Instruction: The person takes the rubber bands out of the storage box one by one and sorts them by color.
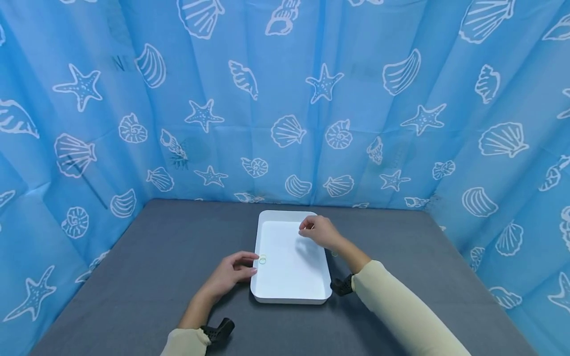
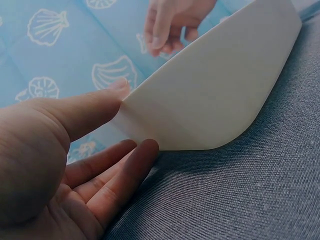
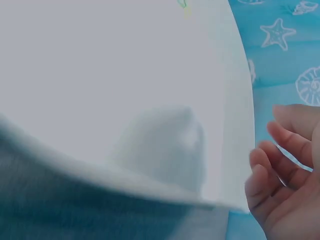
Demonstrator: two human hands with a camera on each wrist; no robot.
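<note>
A white rectangular tray lies on the grey cloth. My left hand touches its left side; in the left wrist view the thumb is at the rim and the fingertips are low against the outer wall. Over the tray's far right part hovers my right hand, its fingers loosely bent. Nothing shows between those fingers in the right wrist view. Thin green and yellow rings lie by the tray's left inner wall.
Another thin ring lies on the grey-covered table, just outside the tray's right side, partly behind the right forearm. A blue curtain printed with white shells and starfish hangs behind and along both sides. Black wrist cameras sit on both wrists.
</note>
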